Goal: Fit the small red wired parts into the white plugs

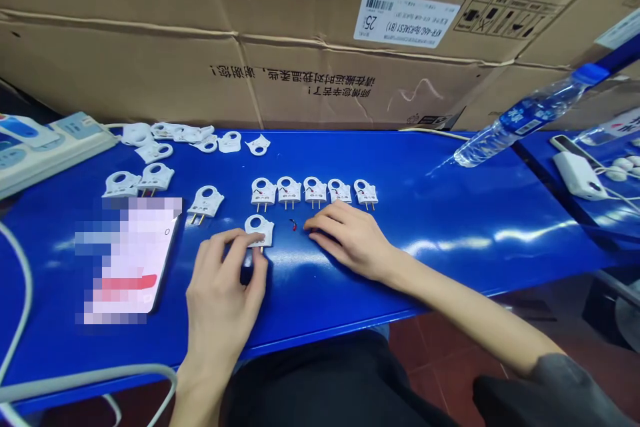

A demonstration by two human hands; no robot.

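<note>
Nearest us, our left hand (pixel 220 280) pinches a white two-pin plug housing (pixel 265 233) between thumb and index finger, its metal pins pointing toward us. Our right hand (pixel 357 240) is low over the table, thumb and fingertips close together; a red speck shows at their tips, but we cannot tell whether it is gripped. In the gap between the plug housing and the right hand lies a small red-and-black component (pixel 295 227), apart from both and nearer the right fingertips, its short length running roughly away from us, red end closer. Left of our left hand lies a phone (pixel 133 260), its screen blurred. Just beyond our hands, a row of five similar housings (pixel 316 197) lies side by side on the glossy blue table (pixel 450 233). Farther back are loose white plastic shells (pixel 183 133), a power strip (pixel 65 140) at left and a water bottle (pixel 525 113) at right. Cardboard cartons (pixel 310 103) with upside-down print close off the far side.
</note>
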